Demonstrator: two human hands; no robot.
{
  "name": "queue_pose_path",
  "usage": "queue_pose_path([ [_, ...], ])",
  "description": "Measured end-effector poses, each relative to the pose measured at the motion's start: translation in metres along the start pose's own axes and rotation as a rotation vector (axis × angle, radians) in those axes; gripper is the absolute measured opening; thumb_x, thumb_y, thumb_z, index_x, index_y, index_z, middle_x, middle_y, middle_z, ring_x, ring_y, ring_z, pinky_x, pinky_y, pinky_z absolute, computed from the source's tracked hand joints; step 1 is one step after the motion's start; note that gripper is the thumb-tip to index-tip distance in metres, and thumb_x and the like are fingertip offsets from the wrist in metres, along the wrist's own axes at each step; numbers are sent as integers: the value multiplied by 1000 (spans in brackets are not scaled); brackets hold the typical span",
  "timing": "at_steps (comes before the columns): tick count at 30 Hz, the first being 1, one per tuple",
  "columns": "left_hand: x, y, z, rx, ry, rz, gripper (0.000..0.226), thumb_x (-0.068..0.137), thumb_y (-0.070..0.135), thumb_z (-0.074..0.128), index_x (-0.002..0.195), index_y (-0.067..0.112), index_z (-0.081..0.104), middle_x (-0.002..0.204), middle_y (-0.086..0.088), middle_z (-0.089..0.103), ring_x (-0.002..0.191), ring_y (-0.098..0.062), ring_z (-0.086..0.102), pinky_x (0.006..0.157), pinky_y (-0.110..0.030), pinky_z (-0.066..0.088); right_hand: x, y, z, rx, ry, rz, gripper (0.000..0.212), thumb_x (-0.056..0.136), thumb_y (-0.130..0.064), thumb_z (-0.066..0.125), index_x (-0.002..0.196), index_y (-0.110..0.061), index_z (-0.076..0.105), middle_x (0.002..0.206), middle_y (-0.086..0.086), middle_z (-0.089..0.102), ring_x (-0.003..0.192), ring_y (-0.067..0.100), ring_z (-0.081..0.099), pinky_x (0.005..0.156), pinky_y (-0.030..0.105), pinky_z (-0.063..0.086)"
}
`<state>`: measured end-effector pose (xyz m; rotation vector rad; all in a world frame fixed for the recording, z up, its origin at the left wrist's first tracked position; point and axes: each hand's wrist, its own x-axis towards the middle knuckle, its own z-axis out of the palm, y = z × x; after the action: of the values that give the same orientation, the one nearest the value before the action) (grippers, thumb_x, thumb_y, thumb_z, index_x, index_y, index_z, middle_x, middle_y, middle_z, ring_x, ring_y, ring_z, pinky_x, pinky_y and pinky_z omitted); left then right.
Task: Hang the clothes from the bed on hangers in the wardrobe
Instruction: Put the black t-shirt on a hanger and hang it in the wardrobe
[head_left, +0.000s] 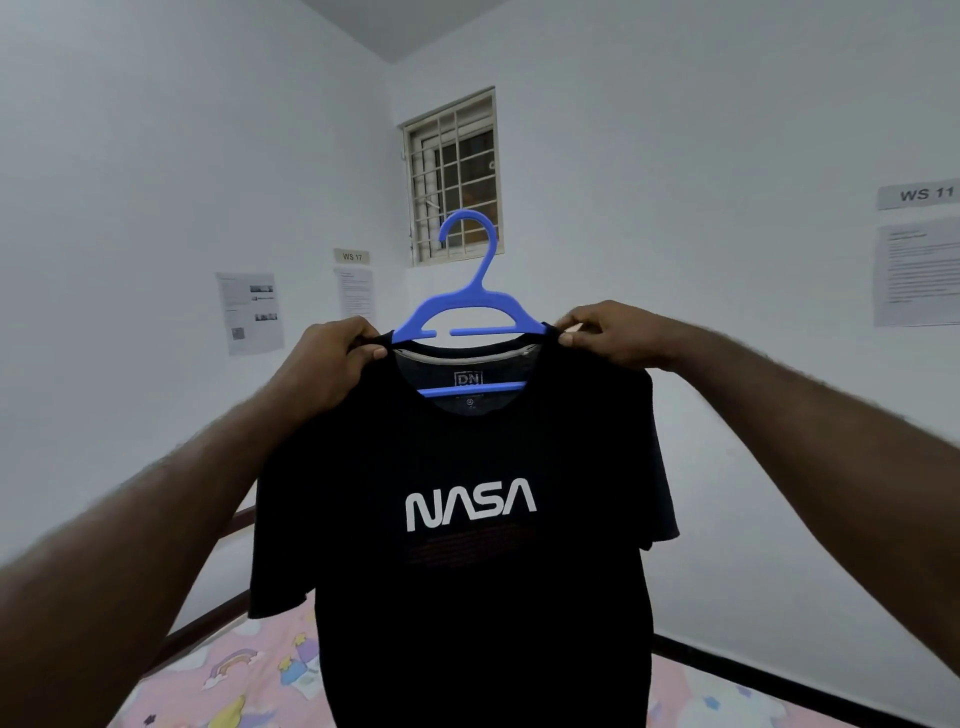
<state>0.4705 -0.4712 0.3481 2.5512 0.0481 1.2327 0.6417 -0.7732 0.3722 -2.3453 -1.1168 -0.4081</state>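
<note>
A black T-shirt (467, 597) with white NASA lettering hangs in front of me on a blue plastic hanger (470, 306). The hanger's hook sticks up above the collar and its lower bar shows inside the neck opening. My left hand (332, 358) grips the shirt's left shoulder over the hanger arm. At the right shoulder, my right hand (608, 332) pinches the fabric by the hanger's end. The shirt is held up above the bed (234, 670). No wardrobe is in view.
The bed has a pink patterned sheet and a dark frame rail (779, 686) along the walls. A barred window (454, 176) sits in the far corner. Paper notices (249, 312) are stuck on both white walls.
</note>
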Motion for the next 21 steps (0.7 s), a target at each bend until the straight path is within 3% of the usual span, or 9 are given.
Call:
queue_pose_path([
  [4, 0, -2, 3, -84, -25, -9, 8, 90, 14, 65, 98, 15, 66, 89, -3, 69, 84, -20, 62, 76, -29, 44, 14, -7, 9, -77, -2, -32, 23, 98, -18, 56, 119, -14, 65, 111, 4, 64, 103, 22, 57, 83, 27, 38],
  [7, 4, -10, -2, -79, -240, -93, 9, 94, 17, 62, 102, 20, 66, 89, -4, 70, 79, -18, 61, 74, -29, 45, 17, 2, 16, -60, 104, -46, 13, 94, -16, 62, 105, -13, 68, 98, 2, 65, 96, 21, 59, 76, 26, 37],
  [10, 6, -16, -3, 121, -496, -113, 13, 99, 15, 54, 101, 12, 66, 86, -2, 62, 84, -18, 54, 71, -27, 39, 19, 5, 20, -72, 99, -59, 9, 89, -15, 68, 98, -15, 69, 91, -2, 63, 91, 18, 57, 69, 23, 37],
  [12, 11, -16, 5, 198, -448, -101, 14, 97, 14, 54, 103, 9, 67, 91, -7, 62, 88, -22, 53, 74, -27, 36, 28, 3, 14, -139, 81, -61, 15, 86, -15, 71, 101, -13, 70, 94, 3, 66, 95, 21, 60, 71, 24, 38],
  [15, 34, -18, 16, 216, -155, -115, 13, 95, 16, 56, 100, 10, 67, 100, -16, 67, 94, -32, 58, 77, -32, 41, 52, 4, -4, -151, 180, -26, 26, 87, -17, 71, 111, -7, 68, 104, 11, 68, 100, 26, 61, 77, 24, 38],
  [19, 46, -22, 32, 281, -257, -170, 16, 93, 18, 60, 102, 9, 68, 103, -16, 67, 101, -34, 59, 80, -32, 44, 67, 13, 3, -264, -40, 110, 24, 92, -21, 65, 108, -4, 69, 105, 16, 68, 96, 26, 60, 77, 29, 40],
  [21, 41, -24, 45, 317, -165, -166, 16, 94, 21, 57, 103, 13, 68, 103, -13, 66, 98, -33, 60, 78, -34, 46, 67, 27, 13, -271, 47, 91, 20, 93, -21, 62, 107, -8, 68, 107, 15, 66, 101, 30, 59, 78, 31, 40],
])
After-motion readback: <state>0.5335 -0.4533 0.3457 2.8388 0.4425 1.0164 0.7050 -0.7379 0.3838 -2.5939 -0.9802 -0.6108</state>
